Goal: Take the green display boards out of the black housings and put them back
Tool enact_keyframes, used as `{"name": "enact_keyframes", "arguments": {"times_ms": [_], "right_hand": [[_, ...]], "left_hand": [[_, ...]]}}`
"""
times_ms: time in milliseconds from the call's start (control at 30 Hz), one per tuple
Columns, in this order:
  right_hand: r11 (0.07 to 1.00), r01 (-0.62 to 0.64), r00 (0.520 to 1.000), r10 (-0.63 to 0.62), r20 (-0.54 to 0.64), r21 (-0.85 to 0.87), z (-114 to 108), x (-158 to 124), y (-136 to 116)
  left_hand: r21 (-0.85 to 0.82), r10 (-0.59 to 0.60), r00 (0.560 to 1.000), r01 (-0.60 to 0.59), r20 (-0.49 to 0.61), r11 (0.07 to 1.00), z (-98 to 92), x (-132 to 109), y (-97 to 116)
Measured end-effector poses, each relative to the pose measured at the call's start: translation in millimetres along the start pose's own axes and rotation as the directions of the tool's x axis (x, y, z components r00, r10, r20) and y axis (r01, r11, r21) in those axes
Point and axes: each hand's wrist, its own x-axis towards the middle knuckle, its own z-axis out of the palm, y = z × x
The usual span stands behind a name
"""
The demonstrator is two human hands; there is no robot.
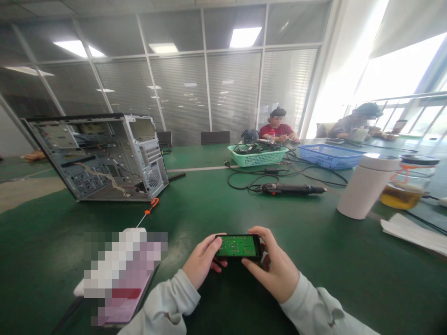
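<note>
My left hand [201,259] and my right hand [273,266] grip the two short ends of a black smartphone [238,247], held sideways above the green table [331,270]. Its screen shows a green circuit board. Left of my left hand lies a pixelated, blurred object [122,274] whose nature I cannot tell. Beyond that object, a small screwdriver with an orange handle [151,207] lies on the table. An open computer tower case [101,158] lies on its side farther off, with its wiring exposed.
An electric screwdriver [289,189] and its cables lie ahead, before a green basket [257,156] and a blue basket [330,156]. On the right stand a white tumbler [368,186] and a glass jar [407,188], near papers [412,233]. Two co-workers [277,128] [356,125] sit across the table.
</note>
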Motion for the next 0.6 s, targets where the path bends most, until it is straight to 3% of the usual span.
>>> {"name": "enact_keyframes", "arguments": {"times_ms": [100, 200, 233, 300, 333, 400, 433, 467, 533, 567, 600], "right_hand": [[0.998, -0.039, 0.999, 0.038, 0.024, 0.042, -4, 2, -6], [0.951, -0.135, 0.991, 0.132, 0.030, 0.278, -5, 7, -6], [0.895, -0.228, 0.973, 0.217, 0.072, 0.382, -5, 9, -5], [0.703, -0.490, 0.871, 0.415, 0.262, 0.516, -6, 13, -5], [0.575, -0.637, 0.770, 0.491, 0.407, 0.513, -7, 14, -6], [0.300, -0.856, 0.517, 0.528, 0.674, 0.421, -10, 16, -12], [0.188, -0.906, 0.421, 0.497, 0.758, 0.380, -12, 16, -15], [0.096, -0.929, 0.360, 0.460, 0.812, 0.358, -13, 16, -19], [-0.028, -0.940, 0.300, 0.414, 0.859, 0.341, -13, 16, -23], [0.001, -0.930, 0.333, 0.428, 0.840, 0.368, -12, 15, -23], [0.090, -0.915, 0.388, 0.453, 0.802, 0.392, -10, 15, -22]], "left_hand": [[-0.048, -0.045, 0.998, 0.047, 0.035, 0.998, -2.3, 6, -8], [-0.005, 0.007, 0.998, -0.007, 0.061, 1.000, -3.6, 8, -13], [0.024, 0.039, 0.997, -0.041, 0.060, 0.999, -3.8, 7, -13], [0.068, 0.070, 0.994, -0.075, 0.081, 0.995, -3.9, 5, -12], [0.076, 0.068, 0.992, -0.076, 0.103, 0.994, -3.8, 3, -11], [0.075, 0.049, 0.987, -0.062, 0.154, 0.995, -3.5, 2, -8], [0.075, 0.043, 0.984, -0.057, 0.175, 0.996, -3.3, 1, -7], [0.075, 0.042, 0.982, -0.057, 0.185, 0.996, -3.2, 1, -6], [0.074, 0.047, 0.982, -0.062, 0.182, 0.995, -3.2, 2, -7], [0.069, 0.048, 0.983, -0.061, 0.177, 0.996, -3.4, 4, -8], [0.060, 0.045, 0.984, -0.056, 0.170, 0.997, -3.8, 6, -9]]}}
